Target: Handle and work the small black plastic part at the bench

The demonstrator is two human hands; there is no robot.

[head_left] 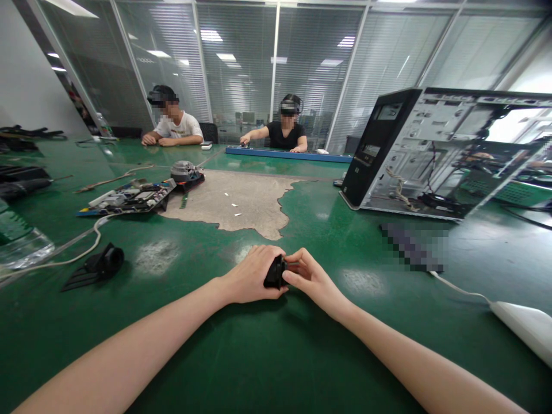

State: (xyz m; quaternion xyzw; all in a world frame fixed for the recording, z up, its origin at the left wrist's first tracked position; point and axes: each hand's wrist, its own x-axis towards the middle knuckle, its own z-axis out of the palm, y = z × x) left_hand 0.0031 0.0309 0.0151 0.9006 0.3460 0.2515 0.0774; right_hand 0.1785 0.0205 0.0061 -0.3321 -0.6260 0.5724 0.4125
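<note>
Between my two hands, just above the green table (207, 356), is a small black plastic part (273, 272) whose exact kind I cannot make out. My left hand (251, 275) is wrapped round its left side, fingers over the top and thumb below. From the right, my right hand (313, 282) pinches the part's right edge with thumb and fingertips. Further left on the table lies a black part with a round tube and flat prongs (101, 264), apart from both hands.
An open computer case (379, 155) stands at the right. A circuit board (138, 195) and a cooler fan (185, 172) lie at the left beside a bare patch (241, 201). A water bottle (21, 238), a pale cable (97, 230) and a white device (526, 328) flank me. Two people sit opposite.
</note>
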